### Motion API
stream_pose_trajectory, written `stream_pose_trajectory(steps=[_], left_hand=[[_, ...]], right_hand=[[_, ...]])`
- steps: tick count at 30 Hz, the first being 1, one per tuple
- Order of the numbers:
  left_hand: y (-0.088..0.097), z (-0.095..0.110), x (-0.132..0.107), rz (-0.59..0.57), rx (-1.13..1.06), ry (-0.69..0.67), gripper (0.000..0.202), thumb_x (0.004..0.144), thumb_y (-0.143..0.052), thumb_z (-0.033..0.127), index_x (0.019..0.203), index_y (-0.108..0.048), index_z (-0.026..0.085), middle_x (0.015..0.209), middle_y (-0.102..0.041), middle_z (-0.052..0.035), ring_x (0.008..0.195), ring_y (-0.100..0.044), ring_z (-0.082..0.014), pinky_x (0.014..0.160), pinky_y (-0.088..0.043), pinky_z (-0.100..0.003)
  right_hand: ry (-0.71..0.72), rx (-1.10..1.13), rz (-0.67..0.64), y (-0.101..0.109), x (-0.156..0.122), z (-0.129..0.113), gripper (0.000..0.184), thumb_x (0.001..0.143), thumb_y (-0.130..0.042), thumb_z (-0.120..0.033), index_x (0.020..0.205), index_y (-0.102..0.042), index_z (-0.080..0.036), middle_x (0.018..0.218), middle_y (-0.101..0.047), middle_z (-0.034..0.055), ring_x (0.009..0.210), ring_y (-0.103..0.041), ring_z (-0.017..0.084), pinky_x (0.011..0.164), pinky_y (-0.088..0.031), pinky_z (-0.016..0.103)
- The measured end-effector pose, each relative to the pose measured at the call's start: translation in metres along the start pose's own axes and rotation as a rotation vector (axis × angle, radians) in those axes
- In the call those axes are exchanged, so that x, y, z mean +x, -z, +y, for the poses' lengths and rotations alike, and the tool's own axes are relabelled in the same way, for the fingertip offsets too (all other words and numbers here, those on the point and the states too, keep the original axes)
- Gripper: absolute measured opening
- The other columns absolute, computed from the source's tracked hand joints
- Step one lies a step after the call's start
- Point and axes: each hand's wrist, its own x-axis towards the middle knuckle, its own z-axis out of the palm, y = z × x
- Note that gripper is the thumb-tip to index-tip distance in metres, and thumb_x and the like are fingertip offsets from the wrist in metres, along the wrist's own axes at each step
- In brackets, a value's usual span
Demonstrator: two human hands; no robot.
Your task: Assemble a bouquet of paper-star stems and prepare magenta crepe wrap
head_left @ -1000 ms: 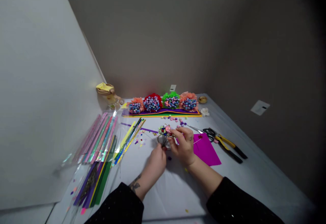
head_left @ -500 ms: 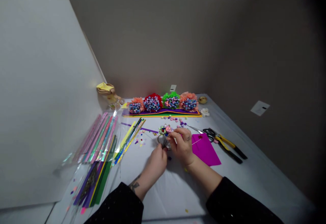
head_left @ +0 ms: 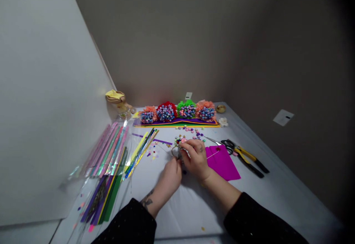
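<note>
My left hand [head_left: 172, 171] is closed, thumb and fingers pinched on the thin stems of a small bunch of colourful folded paper stars [head_left: 180, 140]. From the right, my right hand [head_left: 195, 159] bends over the bunch, its fingers closed on it just under the star heads and covering part of them. A greyish ring-like loop [head_left: 174, 151] shows beside the stems; I cannot make out what it belongs to. Loose paper stars [head_left: 198, 134] lie just beyond. A magenta paper sheet [head_left: 224, 166] lies to the right of my right hand.
Scissors [head_left: 227, 146] and yellow-black pliers [head_left: 251, 159] lie on the right. Packed paper strips [head_left: 107, 151] and loose purple and green strips [head_left: 110, 199] are at left. Several tissue-wrapped star bouquets [head_left: 166, 112] line the back near the wall. A jar [head_left: 124, 110] stands back left.
My right hand has shifted slightly left and closer in over the bunch, covering more of the star heads. My left hand stays almost in place.
</note>
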Motion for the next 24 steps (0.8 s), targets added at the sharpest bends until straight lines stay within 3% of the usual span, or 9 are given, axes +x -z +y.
stream_pose_trajectory(steps=[4, 7, 15, 24], left_hand=[[-0.0013, -0.0038, 0.0021, 0.01, 0.079, -0.039, 0.028, 0.091, -0.031, 0.022, 0.103, -0.054, 0.012, 0.1, -0.065, -0.019, 0.094, -0.062, -0.0245, 0.081, -0.045, -0.034], [-0.0015, -0.0049, 0.0032, 0.022, 0.107, -0.041, 0.027, 0.09, -0.033, 0.022, 0.105, -0.054, 0.012, 0.101, -0.066, -0.0189, 0.097, -0.062, -0.0248, 0.082, -0.045, -0.035], [0.0023, -0.0015, 0.0022, 0.052, 0.201, 0.029, 0.025, 0.09, -0.035, 0.022, 0.101, -0.055, 0.013, 0.09, -0.068, -0.0164, 0.088, -0.065, -0.0255, 0.077, -0.046, -0.035], [0.0021, -0.0007, 0.0035, 0.021, 0.183, -0.019, 0.027, 0.09, -0.033, 0.019, 0.105, -0.054, 0.01, 0.096, -0.067, -0.0185, 0.093, -0.064, -0.026, 0.079, -0.045, -0.035]], right_hand=[[-0.033, -0.015, -0.029, -0.0011, -0.0002, 0.0007, 0.031, 0.08, -0.058, -0.013, 0.11, -0.059, -0.023, 0.101, -0.055, 0.007, 0.096, -0.05, 0.022, 0.087, -0.044, 0.041], [-0.038, -0.039, -0.028, -0.0007, 0.0004, 0.0017, 0.026, 0.079, -0.059, -0.013, 0.103, -0.062, -0.023, 0.102, -0.054, 0.0071, 0.098, -0.049, 0.022, 0.088, -0.044, 0.041], [-0.032, -0.104, -0.088, 0.0003, 0.0015, 0.0036, 0.015, 0.079, -0.059, -0.016, 0.093, -0.063, -0.021, 0.113, -0.053, 0.0087, 0.106, -0.046, 0.025, 0.091, -0.042, 0.043], [-0.036, -0.111, -0.04, -0.0081, -0.0013, 0.0041, 0.016, 0.083, -0.053, -0.008, 0.092, -0.057, -0.02, 0.107, -0.057, 0.0082, 0.103, -0.047, 0.022, 0.092, -0.042, 0.04]])
